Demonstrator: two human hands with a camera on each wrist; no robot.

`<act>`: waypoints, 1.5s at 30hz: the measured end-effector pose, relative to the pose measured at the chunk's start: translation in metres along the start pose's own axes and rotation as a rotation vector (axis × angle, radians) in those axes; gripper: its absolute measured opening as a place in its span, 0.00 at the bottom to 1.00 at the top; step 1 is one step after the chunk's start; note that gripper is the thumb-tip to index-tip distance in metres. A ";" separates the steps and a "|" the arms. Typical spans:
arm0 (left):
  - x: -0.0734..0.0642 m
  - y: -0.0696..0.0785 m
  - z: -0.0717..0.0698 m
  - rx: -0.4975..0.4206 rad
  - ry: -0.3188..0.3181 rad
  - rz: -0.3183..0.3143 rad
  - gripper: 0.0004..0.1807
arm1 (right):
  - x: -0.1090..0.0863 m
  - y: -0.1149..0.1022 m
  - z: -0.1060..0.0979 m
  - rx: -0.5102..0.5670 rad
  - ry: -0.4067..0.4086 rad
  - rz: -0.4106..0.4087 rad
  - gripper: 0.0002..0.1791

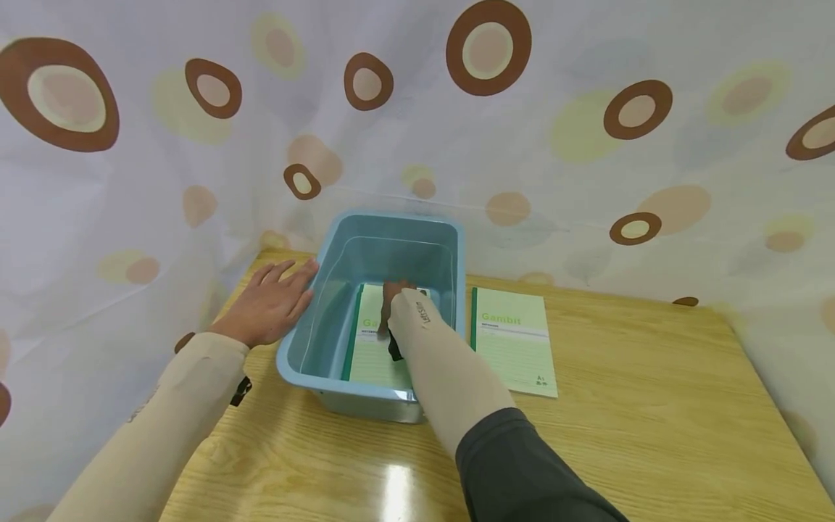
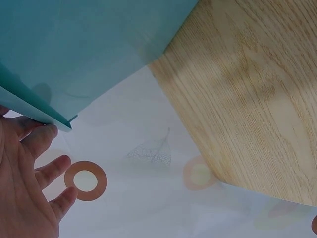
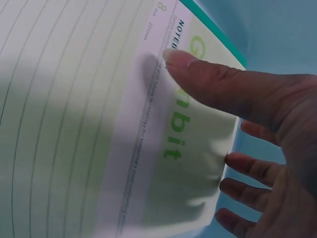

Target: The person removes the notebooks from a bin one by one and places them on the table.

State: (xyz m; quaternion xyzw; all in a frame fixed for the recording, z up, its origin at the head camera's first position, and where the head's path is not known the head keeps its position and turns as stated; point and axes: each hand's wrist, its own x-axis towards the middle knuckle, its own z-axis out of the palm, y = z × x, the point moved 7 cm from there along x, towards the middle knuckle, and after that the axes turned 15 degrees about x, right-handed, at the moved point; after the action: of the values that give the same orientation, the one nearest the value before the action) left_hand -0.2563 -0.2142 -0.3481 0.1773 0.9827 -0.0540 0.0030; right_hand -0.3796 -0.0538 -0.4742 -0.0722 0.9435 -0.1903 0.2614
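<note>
A light blue plastic bin (image 1: pixel 306 378) stands on the table with a pale green Gambit notebook (image 1: pixel 375 366) lying flat inside. My right hand (image 1: pixel 394 301) reaches into the bin. In the right wrist view, its thumb (image 3: pixel 218 82) stretches over the notebook cover (image 3: pixel 74 124), while the other fingertips (image 3: pixel 242 191) meet the notebook's edge. Spread fingers of my left hand (image 1: pixel 270 301) touch the bin's left rim. Up close in the left wrist view, that hand's fingertips (image 2: pixel 44 134) lie against the rim's edge (image 2: pixel 54 119), and its thumb is mostly hidden.
A second Gambit notebook (image 1: pixel 512 348) with a green spine lies on the wooden table (image 1: pixel 652 406), just right of the bin. Patterned sheeting (image 1: pixel 417 130) hangs behind the table and along its left side.
</note>
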 end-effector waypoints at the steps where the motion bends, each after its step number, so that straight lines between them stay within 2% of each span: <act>1: 0.000 0.000 0.000 0.001 0.000 -0.002 0.30 | 0.001 0.001 0.002 0.003 -0.011 0.010 0.37; 8: -0.001 0.003 0.000 -0.003 0.010 -0.002 0.30 | 0.002 0.006 0.007 -0.104 -0.061 0.069 0.61; 13: -0.001 0.003 0.000 -0.005 0.010 -0.005 0.30 | -0.003 0.007 0.004 -0.099 -0.039 0.066 0.56; 19: -0.002 0.003 -0.002 -0.011 0.009 -0.004 0.30 | 0.010 0.010 0.009 -0.092 -0.060 0.138 0.60; 23: -0.002 0.001 -0.003 0.005 0.012 -0.009 0.30 | -0.001 0.008 0.005 0.023 -0.038 0.216 0.61; 25: -0.003 0.000 -0.002 0.005 0.002 -0.011 0.30 | -0.018 0.003 -0.002 0.099 -0.010 0.247 0.61; 26: -0.003 0.001 -0.002 0.005 0.000 -0.010 0.30 | -0.027 0.002 -0.005 0.139 0.002 0.267 0.61; 28: -0.002 0.002 -0.001 0.000 0.001 -0.003 0.30 | -0.037 0.001 -0.011 0.153 0.017 0.277 0.59; 30: -0.002 0.004 -0.001 -0.007 0.002 -0.002 0.30 | -0.043 -0.001 -0.014 0.120 0.013 0.268 0.55; 35: -0.002 0.006 0.000 -0.014 0.002 -0.010 0.30 | -0.032 0.002 -0.009 0.006 -0.028 0.204 0.48; 38: -0.001 0.007 0.000 -0.007 0.005 -0.007 0.30 | -0.031 0.003 -0.009 0.011 -0.015 0.190 0.42; 40: -0.001 0.007 0.000 -0.001 0.004 -0.005 0.30 | -0.040 0.000 -0.013 0.025 -0.007 0.165 0.35; 42: -0.001 0.007 -0.001 0.002 0.002 -0.006 0.30 | -0.054 -0.004 -0.019 0.093 0.005 0.143 0.29; 45: -0.002 0.006 -0.001 0.009 0.002 -0.006 0.30 | -0.074 -0.012 -0.027 0.142 0.019 0.076 0.22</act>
State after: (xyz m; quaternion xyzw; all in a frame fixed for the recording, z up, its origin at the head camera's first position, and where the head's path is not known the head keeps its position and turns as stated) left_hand -0.2526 -0.2090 -0.3475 0.1747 0.9829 -0.0583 0.0013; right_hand -0.3303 -0.0389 -0.4136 -0.0157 0.9322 -0.2471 0.2641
